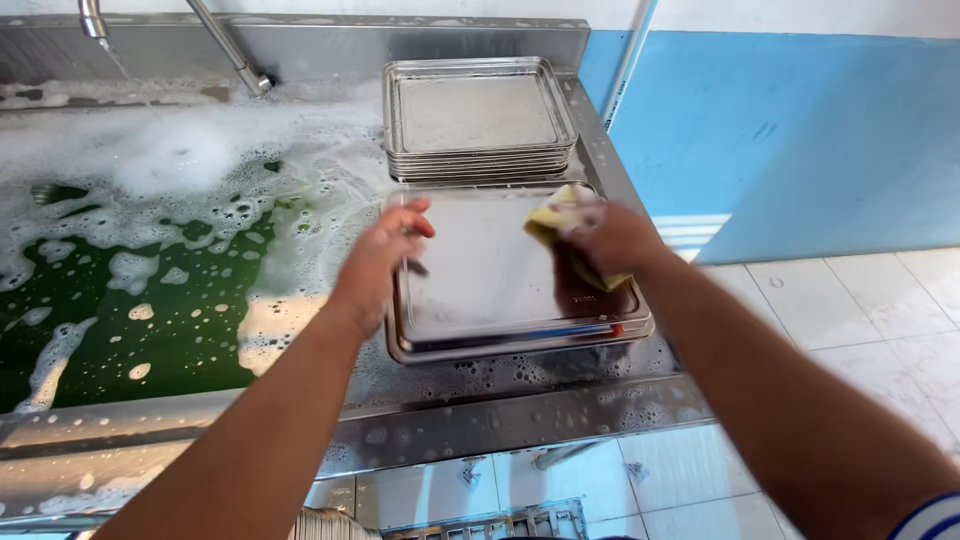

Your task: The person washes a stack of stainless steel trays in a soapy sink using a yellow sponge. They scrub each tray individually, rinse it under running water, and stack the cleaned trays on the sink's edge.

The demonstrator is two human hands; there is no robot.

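A rectangular steel tray [490, 280] lies on top of a low stack of trays on the wet steel counter. My left hand [385, 262] grips its left rim, thumb over the edge. My right hand [610, 240] is shut on a yellow sponge [553, 215] with a dark scouring side, pressed onto the tray's right half. Both hands are soapy.
A second stack of steel trays [478, 120] sits further back on the counter [520, 400]. To the left is a sink [130, 310] full of green water and foam, with a tap [95, 20] running. A blue wall [800, 130] and white floor tiles [860, 300] lie on the right.
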